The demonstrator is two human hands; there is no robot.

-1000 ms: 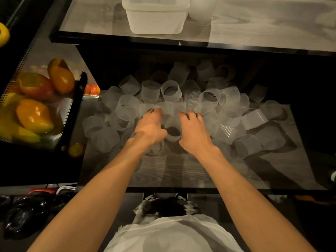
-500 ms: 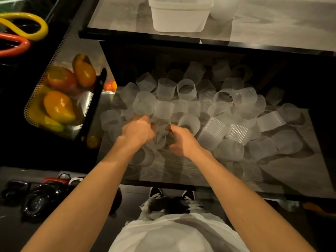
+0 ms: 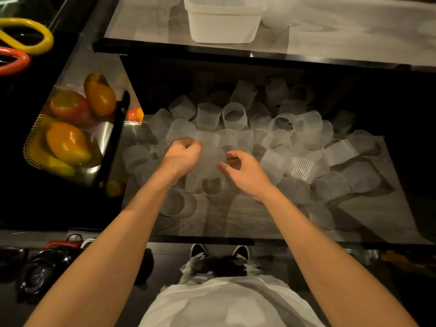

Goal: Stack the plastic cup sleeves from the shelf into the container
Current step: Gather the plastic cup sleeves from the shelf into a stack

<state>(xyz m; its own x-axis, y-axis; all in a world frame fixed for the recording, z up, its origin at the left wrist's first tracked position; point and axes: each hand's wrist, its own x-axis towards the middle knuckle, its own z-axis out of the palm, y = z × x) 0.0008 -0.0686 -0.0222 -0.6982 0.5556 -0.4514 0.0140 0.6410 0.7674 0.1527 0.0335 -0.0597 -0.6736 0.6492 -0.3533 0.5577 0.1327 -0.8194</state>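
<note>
1. Half a second before, the left hand (image 3: 182, 156) and the right hand (image 3: 245, 171) had been bunched close together down in the heap. They were now found drawn a little apart, with one frosted sleeve (image 3: 210, 161) showing between them.
2. A full second before, both hands had been laid flatter on the heap, fingers reaching forward.
3. The left hand was curled round the left edge of that sleeve and gripped it. The right hand's thumb and bent fingers were pinched on its right edge.
4. The heap of cup sleeves (image 3: 271, 138) was spread loose over the lower shelf (image 3: 354, 215), below the white container (image 3: 224, 24) and nearer the person. Some of these ribbed, translucent sleeves stood upright and others lay on their sides. The gripped sleeve was held at the heap's near side, straight below the container.
5. The container was set on the upper shelf (image 3: 354, 31), cut by the top of the view; its inside could not be seen. A frosted cup-like piece (image 3: 274, 17) stood just right of it.
6. Both shelves were seen as pale, wood-grained boards edged in black.
7. Down and left of the container, a perforated metal tray (image 3: 35, 138) was filled with orange and red fruit (image 3: 67, 142). A yellow loop (image 3: 26, 36) and an orange loop (image 3: 14, 62) lay farther left.
8. The room was dimly lit. Black-and-white shoes (image 3: 197, 250) were planted on a dark floor, far below the container.
</note>
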